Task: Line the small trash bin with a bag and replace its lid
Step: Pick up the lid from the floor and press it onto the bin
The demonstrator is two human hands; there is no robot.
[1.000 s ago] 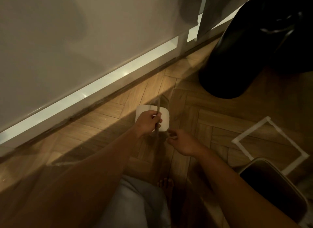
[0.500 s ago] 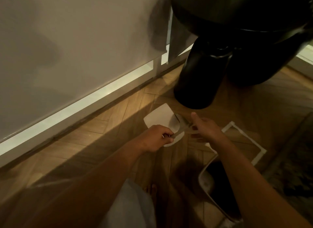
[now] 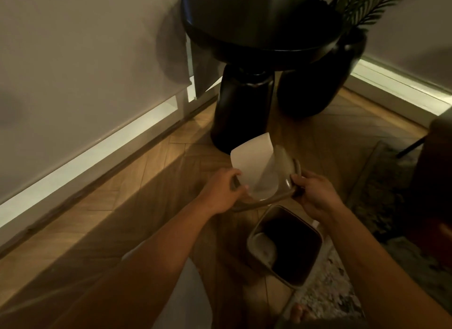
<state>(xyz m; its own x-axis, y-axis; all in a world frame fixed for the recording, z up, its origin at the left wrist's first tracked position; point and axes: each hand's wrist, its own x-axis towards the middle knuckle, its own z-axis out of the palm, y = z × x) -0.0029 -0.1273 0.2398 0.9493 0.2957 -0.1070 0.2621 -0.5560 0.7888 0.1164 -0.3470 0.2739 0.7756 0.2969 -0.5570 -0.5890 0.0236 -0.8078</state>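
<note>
Both hands now hold the swing lid (image 3: 266, 179) up over the floor, the left hand (image 3: 221, 193) closed on its near-left edge, the right hand (image 3: 315, 194) gripping its frame. The open bin (image 3: 285, 246) has come nearer, just below them.

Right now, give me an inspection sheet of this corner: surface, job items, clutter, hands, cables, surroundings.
Surface: herringbone wood floor, patterned rug at right.
Job's things: small bin open on the floor, interior dark, liner cannot be confirmed; lid held tilted above and beyond it, white flap swung up.
Clutter: nothing seen.
Hands: left hand grips the lid's left edge; right hand grips its right edge.
Cables: nothing seen.
Surroundings: black pedestal table, dark planter with fronds, lit baseboard, bare toes at the bottom edge.
</note>
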